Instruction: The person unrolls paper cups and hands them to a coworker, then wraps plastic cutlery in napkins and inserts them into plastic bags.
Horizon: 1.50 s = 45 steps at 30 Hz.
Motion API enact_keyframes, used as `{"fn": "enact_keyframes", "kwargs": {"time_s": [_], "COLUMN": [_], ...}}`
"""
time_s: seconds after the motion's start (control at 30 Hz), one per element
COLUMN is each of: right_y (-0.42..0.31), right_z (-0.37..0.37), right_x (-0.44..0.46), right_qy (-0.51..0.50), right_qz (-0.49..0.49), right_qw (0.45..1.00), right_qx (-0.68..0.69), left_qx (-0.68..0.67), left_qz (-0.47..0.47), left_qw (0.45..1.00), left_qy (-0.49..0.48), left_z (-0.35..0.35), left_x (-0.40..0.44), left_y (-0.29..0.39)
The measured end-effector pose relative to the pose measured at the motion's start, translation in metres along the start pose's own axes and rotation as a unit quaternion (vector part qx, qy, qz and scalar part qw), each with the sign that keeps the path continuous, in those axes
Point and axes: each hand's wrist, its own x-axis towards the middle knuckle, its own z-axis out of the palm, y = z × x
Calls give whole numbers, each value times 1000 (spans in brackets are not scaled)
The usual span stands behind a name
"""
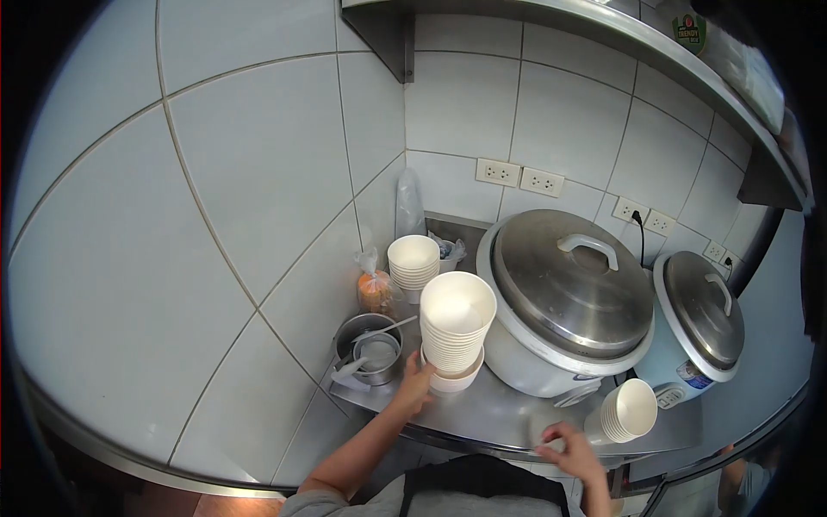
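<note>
A tall stack of white paper bowls (455,314) rises from a wider white bowl (457,381) near the counter's left front. My left hand (412,389) is against the lower left side of this stack, its thumb up along the side and part of the fingers hidden. Lower right, my right hand (568,452) hovers at the counter's front edge with curled, motion-smeared fingers. A pale blur beside its fingertips is too unclear to name. Right of that hand, a shorter stack of paper bowls (627,412) leans at a tilt.
A large rice cooker (573,284) with a steel lid fills the middle, and a smaller cooker (698,323) stands to its right. Metal pots (370,349), a bagged orange item (375,293) and another bowl stack (413,263) line the left wall. A steel shelf (551,13) overhangs.
</note>
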Motion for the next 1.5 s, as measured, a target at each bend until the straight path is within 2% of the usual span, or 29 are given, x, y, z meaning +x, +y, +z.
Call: {"fn": "enact_keyframes", "kwargs": {"time_s": [0.07, 0.13, 0.17, 0.23, 0.27, 0.33, 0.43, 0.53, 0.57, 0.63, 0.7, 0.73, 0.83, 0.93, 1.0, 1.03, 1.13, 1.23, 1.33, 1.37, 1.47, 1.5], "right_y": [22, 18, 21, 24, 21, 15, 20, 47, 52, 62, 82, 87, 79, 72, 79, 83, 91, 106, 123, 133, 153, 166], "right_z": [35, 63, 78, 102, 107, 111, 104, 93, 86, 73, 68, 69, 62, 57, 56, 55, 49, 39, 28, 25, -7, -24], "right_x": [18, 40, 54, 77, 79, 86, 76, 51, 43, 27, 18, 15, 11, 6, 3, 1, -2, -9, -22, -30, -56, -69], "right_qy": [-56, -85, -108, -153, -177, -220, -296, -236, -230, -220, -200, -190, -176, -161, -167, -173, -173, -147, -138, -131, -139, -132], "right_qz": [26, -4, 10, 38, 30, 10, 76, 75, 101, 154, 169, 177, 185, 225, 220, 217, 221, 222, 200, 245, 226, 208], "right_qw": [994, 991, 980, 942, 953, 967, 937, 957, 954, 943, 940, 938, 942, 923, 928, 930, 932, 938, 943, 921, 913, 949], "right_qx": [86, 99, 166, 298, 242, 126, 167, 150, 166, 196, 219, 231, 217, 266, 251, 241, 231, 224, 228, 272, 309, 195], "left_qx": [16, 40, 51, -4, -32, -62, -151, -205, -210, -214, -118, -59, -125, -136, -135, -153, -191, -102, -85, -92, -99, -93], "left_qz": [-29, -26, -27, -109, -147, -123, -86, -99, -88, -48, -27, 41, 62, 130, 138, 109, 43, -26, -17, -1, 26, 24], "left_qw": [999, 999, 998, 988, 977, 977, 956, 938, 935, 945, 966, 979, 982, 967, 975, 974, 980, 994, 991, 992, 991, 991], "left_qy": [-7, -23, -31, -110, -148, -161, -238, -262, -272, -241, -230, -191, -125, -172, -110, -127, -30, 15, 100, 91, 82, 92], "left_z": [2, 0, -1, -7, -11, -18, -32, -29, -29, -29, -34, -42, -38, -40, -34, -40, -24, -20, -19, -22, -25, -22], "left_x": [4, 7, 8, 8, 7, 13, 4, -32, -37, -49, -40, -17, 0, 33, 65, 96, 155, 198, 226, 237, 241, 229], "left_y": [-2, 2, 5, 12, 14, 2, -15, 36, 57, 111, 153, 154, 202, 231, 251, 257, 262, 246, 215, 211, 206, 209]}}
